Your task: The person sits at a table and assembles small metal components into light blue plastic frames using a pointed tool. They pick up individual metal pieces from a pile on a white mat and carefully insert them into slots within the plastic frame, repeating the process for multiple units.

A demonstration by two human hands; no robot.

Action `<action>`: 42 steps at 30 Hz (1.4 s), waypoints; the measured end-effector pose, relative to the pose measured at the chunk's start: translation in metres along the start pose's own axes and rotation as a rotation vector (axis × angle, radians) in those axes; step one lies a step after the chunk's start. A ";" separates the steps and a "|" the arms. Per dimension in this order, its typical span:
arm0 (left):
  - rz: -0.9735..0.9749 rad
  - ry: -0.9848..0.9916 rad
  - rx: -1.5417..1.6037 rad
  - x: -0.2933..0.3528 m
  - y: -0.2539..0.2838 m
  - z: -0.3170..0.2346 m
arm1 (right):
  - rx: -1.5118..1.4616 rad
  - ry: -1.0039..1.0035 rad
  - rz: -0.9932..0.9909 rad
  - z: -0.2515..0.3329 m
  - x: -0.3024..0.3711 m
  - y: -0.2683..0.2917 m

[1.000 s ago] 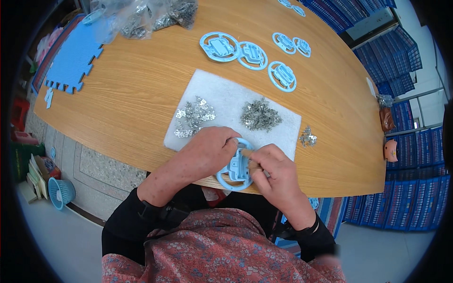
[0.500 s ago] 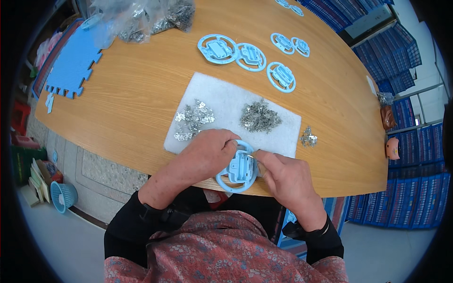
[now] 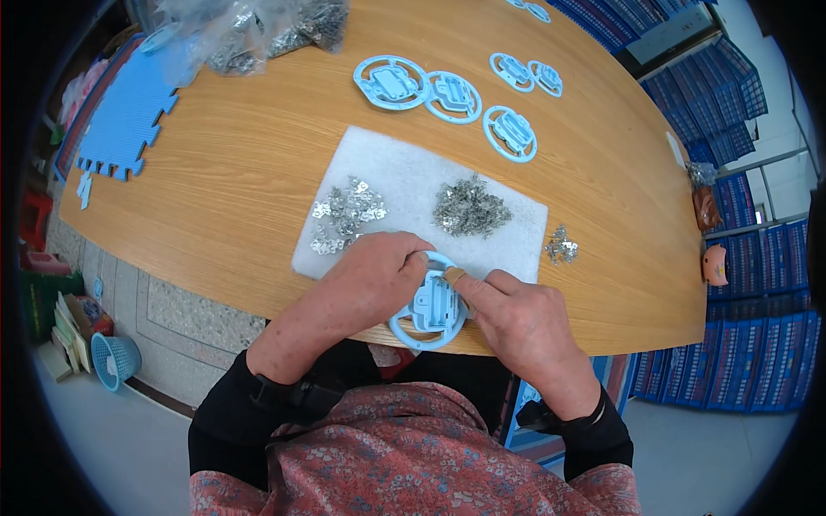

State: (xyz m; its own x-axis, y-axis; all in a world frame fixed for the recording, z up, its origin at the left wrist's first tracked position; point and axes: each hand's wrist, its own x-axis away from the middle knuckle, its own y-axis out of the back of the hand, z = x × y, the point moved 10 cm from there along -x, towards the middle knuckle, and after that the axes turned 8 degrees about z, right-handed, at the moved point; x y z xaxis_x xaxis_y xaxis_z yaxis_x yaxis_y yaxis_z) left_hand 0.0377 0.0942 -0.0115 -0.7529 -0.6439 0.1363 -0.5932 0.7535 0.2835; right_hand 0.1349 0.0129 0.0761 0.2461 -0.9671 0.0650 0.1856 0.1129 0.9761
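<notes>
A light-blue plastic steering-wheel part [image 3: 437, 311] with a boxy centre compartment is held tilted at the table's near edge. My left hand [image 3: 383, 273] is closed on its upper left rim, thumb on top. On the upper right side, my right hand [image 3: 527, 320] presses its tan-covered thumb into the wheel by the compartment, with its other fingers curled; whether a small metal piece is under the thumb is hidden. Just beyond, a white foam pad [image 3: 413, 166] bears a pile of flat shiny metal pieces [image 3: 348, 213] on the left and a darker pile of small metal pieces [image 3: 471, 206] on the right.
More blue wheel parts [image 3: 391, 83] lie farther out on the wooden table [image 3: 224, 172]. A small heap of metal pieces [image 3: 561, 246] sits right of the pad. At the far left are clear bags of metal pieces [image 3: 314, 24] and a blue foam mat [image 3: 129, 112].
My right thumb has moved up and left over the wheel, covering the spot where a thin shiny edge showed. The left hand keeps its hold; the view has shifted slightly.
</notes>
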 end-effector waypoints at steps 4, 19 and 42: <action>-0.010 -0.002 0.034 0.001 0.001 -0.004 | -0.041 -0.025 0.057 -0.004 -0.001 -0.004; 0.048 -0.004 -0.107 -0.003 -0.005 0.006 | 0.172 0.026 0.414 0.018 -0.034 0.002; 0.174 -0.227 0.061 0.028 -0.036 -0.048 | -1.376 -0.346 0.066 -0.063 0.046 -0.044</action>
State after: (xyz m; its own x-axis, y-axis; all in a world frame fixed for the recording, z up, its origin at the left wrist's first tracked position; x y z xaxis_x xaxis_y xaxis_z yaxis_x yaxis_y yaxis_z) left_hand 0.0512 0.0423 0.0276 -0.8853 -0.4634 -0.0397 -0.4604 0.8611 0.2158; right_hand 0.1984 -0.0223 0.0230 0.0860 -0.9350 0.3440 0.9956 0.0936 0.0054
